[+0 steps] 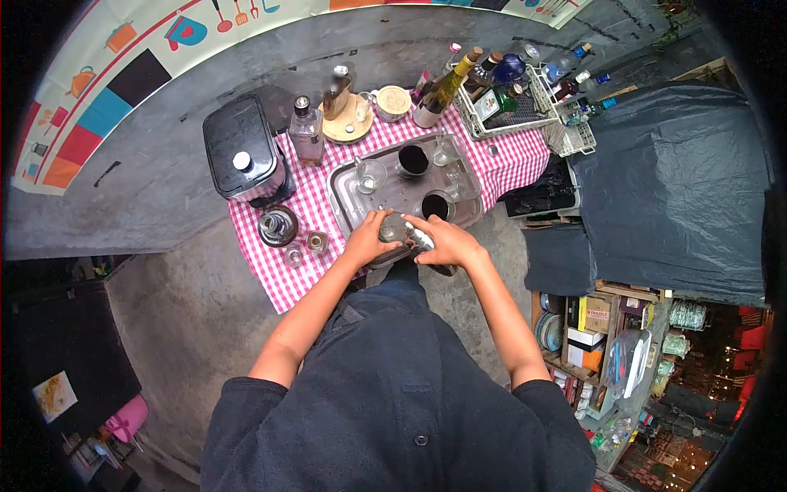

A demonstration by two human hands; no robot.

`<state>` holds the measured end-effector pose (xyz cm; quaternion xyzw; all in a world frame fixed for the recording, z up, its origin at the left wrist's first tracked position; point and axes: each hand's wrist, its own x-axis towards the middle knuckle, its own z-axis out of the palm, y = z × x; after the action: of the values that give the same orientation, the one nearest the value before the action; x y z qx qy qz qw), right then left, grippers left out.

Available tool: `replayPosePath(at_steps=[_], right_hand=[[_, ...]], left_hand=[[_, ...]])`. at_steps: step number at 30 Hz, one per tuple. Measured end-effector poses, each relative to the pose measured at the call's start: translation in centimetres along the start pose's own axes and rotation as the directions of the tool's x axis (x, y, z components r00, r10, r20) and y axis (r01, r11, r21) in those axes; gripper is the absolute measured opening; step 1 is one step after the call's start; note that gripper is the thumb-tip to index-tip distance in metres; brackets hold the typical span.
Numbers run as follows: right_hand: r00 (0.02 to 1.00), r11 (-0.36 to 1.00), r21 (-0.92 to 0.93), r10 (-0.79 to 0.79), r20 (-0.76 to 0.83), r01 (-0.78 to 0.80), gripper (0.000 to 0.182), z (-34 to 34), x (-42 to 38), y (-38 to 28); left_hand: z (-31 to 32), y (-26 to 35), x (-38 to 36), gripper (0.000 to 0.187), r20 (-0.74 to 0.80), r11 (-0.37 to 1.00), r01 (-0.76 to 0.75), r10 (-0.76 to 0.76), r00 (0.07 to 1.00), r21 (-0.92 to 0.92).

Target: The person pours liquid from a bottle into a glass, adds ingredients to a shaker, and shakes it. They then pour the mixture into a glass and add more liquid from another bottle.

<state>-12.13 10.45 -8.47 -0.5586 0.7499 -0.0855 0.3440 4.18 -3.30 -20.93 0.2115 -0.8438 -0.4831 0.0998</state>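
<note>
At the near edge of the metal tray (pixel 338 197), my left hand (pixel 369 242) has its thumb and fingers curved around a small clear glass (pixel 391 227). Close beside it, my right hand (pixel 449 243) is wrapped around a silver-and-dark object (pixel 419 237), whose exact kind I cannot make out; part of it is hidden by the fingers. Just beyond the right hand stands a glass of dark liquid (pixel 436 206). Another dark-filled glass (pixel 412 161) is farther back on the tray. A clear glass mug (pixel 370 175) stands at the tray's left, with more clear glassware (pixel 447 151) at its right.
A pink checked cloth (pixel 266 275) covers the table. On the left are a black-lidded container (pixel 240 143), a dark bottle (pixel 278 225) and small glasses (pixel 316 242). Behind the tray stand a square bottle (pixel 307 135), a wooden board (pixel 346 129), a wine bottle (pixel 438 97) and a bottle-filled basket (pixel 533 121).
</note>
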Motion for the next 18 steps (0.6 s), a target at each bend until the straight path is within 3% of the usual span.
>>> replayPosePath(at_steps=[18], right_hand=[[0.999,0.999,-0.001,0.032,0.044,-0.032,0.096,0.38,0.39,0.72]], left_hand=[[-0.29,0.59,-0.07,0.081,0.028,0.998,0.058,-0.058,0.998,0.013]])
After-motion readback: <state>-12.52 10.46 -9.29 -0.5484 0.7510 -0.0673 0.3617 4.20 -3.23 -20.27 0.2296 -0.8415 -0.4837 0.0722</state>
